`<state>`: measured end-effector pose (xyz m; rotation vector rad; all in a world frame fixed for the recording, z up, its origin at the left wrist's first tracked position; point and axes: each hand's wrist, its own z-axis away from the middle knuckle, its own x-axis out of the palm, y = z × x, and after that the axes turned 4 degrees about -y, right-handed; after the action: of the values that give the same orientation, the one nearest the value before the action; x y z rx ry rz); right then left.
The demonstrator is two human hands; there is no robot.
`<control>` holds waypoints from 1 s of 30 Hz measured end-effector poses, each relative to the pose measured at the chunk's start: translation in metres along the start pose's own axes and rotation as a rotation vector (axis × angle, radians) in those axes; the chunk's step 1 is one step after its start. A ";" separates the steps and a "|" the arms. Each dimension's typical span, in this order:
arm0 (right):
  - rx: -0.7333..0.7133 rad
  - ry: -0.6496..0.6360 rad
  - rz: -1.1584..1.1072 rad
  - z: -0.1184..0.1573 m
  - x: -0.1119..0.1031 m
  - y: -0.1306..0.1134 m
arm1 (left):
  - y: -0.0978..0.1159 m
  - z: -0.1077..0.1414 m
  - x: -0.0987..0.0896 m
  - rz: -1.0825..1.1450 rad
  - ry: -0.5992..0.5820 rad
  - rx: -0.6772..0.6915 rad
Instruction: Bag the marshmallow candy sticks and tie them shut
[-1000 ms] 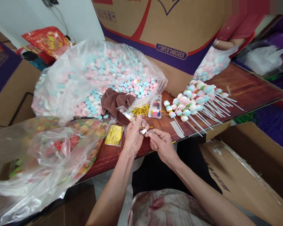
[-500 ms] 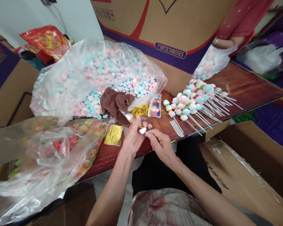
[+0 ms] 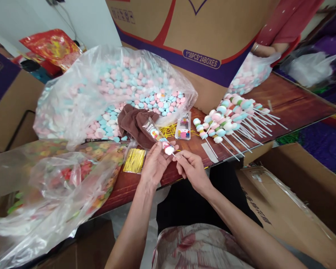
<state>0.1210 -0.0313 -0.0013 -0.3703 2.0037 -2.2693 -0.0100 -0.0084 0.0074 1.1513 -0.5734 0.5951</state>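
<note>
while left cradles candy, right pinches stick

Single head-worn view, directed forward and steeply down from above the wearer's patterned garment, which fills the lower edge at close range. The two forearms extend away from the lens to the hands near the frame's centre, at arm's reach. The tabletop crosses obliquely at middle distance; the large printed carton stands beyond, its top cut off by the upper edge. No second view shares this field.
</note>
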 end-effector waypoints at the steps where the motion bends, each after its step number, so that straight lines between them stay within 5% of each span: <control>1: -0.032 0.007 0.086 0.001 -0.001 0.000 | 0.000 0.000 0.000 -0.016 0.017 0.015; 5: -0.373 0.168 0.584 0.005 -0.002 0.005 | -0.001 -0.001 0.000 -0.094 0.094 0.064; 8: -0.557 0.093 0.942 0.006 -0.004 0.010 | -0.001 -0.003 0.000 -0.143 0.132 0.080; 12: -0.619 0.032 1.209 0.004 -0.009 0.015 | -0.001 -0.003 -0.001 -0.200 0.157 0.136; 20: -0.538 0.043 1.031 0.007 -0.005 0.017 | -0.004 -0.001 0.001 -0.224 0.218 0.195; 30: -0.535 0.042 0.953 -0.001 -0.001 0.019 | -0.012 -0.001 0.003 -0.208 0.127 0.158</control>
<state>0.1204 -0.0322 -0.0204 0.5147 2.1053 -1.1751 0.0009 -0.0104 0.0013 1.2933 -0.2967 0.5361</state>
